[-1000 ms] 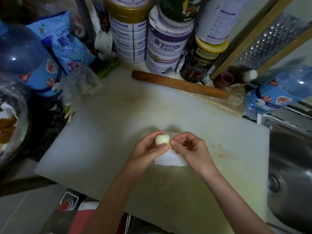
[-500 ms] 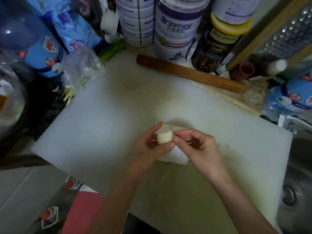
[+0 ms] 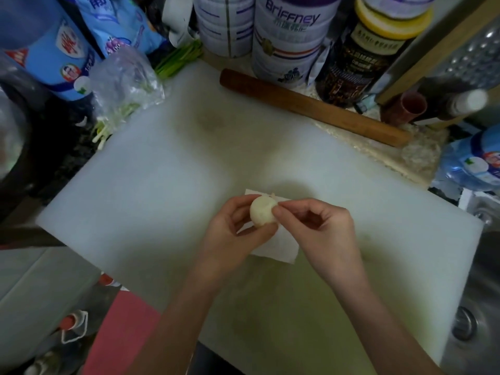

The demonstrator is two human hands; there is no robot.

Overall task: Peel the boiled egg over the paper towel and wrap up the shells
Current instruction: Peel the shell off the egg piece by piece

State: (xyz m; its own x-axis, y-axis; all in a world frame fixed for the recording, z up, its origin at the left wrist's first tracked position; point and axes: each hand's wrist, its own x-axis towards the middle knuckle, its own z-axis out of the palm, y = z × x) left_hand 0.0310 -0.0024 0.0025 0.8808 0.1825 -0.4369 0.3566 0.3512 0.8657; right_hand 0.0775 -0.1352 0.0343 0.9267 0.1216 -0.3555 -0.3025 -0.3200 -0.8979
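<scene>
**Egg held above paper towel, shell being pinched**

The left hand (image 3: 230, 234) grips the boiled egg (image 3: 263, 211), fingers and thumb curled round it from below and left. The right hand (image 3: 324, 234) pinches at the egg's upper right side, thumb and forefinger closed together on a shell fragment (image 3: 272, 195). The egg sits directly above the paper towel (image 3: 281, 247), which lies flat on the white cutting board (image 3: 162, 185). A wooden rolling pin (image 3: 311, 106) lies along the board's far edge.
</scene>
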